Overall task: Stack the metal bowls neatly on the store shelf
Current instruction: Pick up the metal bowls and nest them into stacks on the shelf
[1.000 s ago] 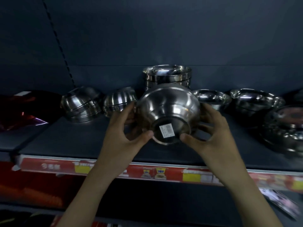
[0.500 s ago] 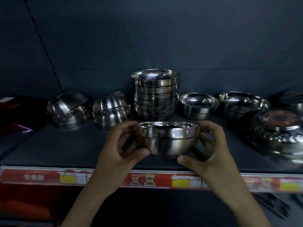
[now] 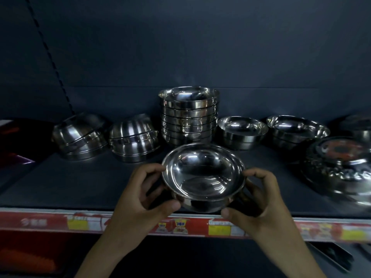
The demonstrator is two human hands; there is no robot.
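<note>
Bowl [image 3: 202, 175] upright, mouth tilted toward camera, above shelf [image 3: 80, 183] front edge. Left hand [image 3: 140, 199] and right hand [image 3: 261, 199] each in closed grip on opposite rim sides. Tall stack [image 3: 188, 115] just behind; bare shelf surface to left, more bowls crowding right [image 3: 339, 167].
</note>
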